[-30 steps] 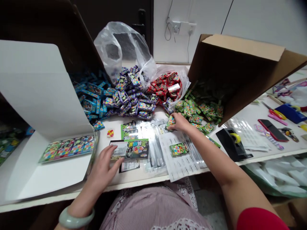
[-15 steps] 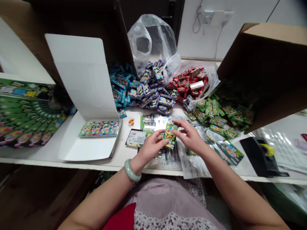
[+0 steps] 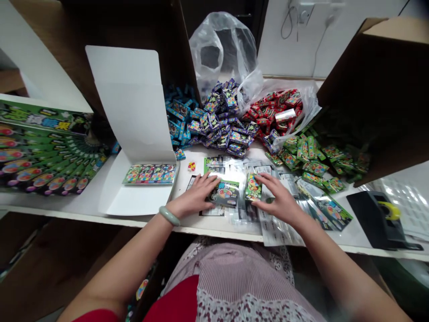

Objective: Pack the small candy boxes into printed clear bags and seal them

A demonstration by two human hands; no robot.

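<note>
My left hand (image 3: 197, 193) has its fingers and thumb at the left end of a dark printed card (image 3: 225, 194) with a green edge, lying over other packaging. A small green candy box (image 3: 254, 187) with bright pictures stands between the thumb and fingers of my right hand (image 3: 277, 199), just right of the card. Beneath both hands lie clear plastic sleeves (image 3: 236, 215) and more printed cards. In front of the left hand is a small red and yellow cluster (image 3: 191, 166), too small to name.
An open white carton (image 3: 134, 199) at left holds a row of small boxes (image 3: 150, 173). Behind are heaps of blue (image 3: 179, 118), purple (image 3: 221, 120), red (image 3: 268, 109) and green boxes (image 3: 308, 152). Cardboard cartons (image 3: 385, 89) flank them. A black tape dispenser (image 3: 372, 219) stands right.
Both hands held the green candy box together before. My left hand has let go and moved left to the dark card. The right hand has kept the box. The view has shifted slightly.
</note>
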